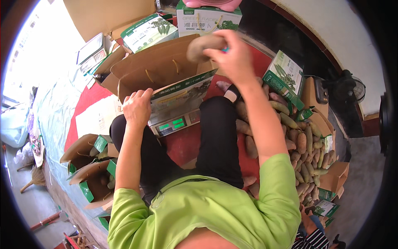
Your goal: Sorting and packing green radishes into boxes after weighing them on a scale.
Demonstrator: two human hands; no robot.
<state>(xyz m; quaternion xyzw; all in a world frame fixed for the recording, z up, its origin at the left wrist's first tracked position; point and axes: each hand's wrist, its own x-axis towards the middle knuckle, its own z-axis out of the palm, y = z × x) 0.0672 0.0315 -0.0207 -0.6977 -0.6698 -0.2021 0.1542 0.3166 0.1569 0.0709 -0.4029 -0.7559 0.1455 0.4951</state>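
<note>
Gripping sweet potato w/ right hand over carton; left hand clasps its edge

My right hand is motion-blurred, and its fingers cover one end of the tuber. I can't see inside the open carton. It hides most of the scale, whose green readout is too small to make out.

A red floor mat lies beside a pale blue tarpaulin, bright daylight falls from the left, and a black electric fan stands by the pale wall.
</note>
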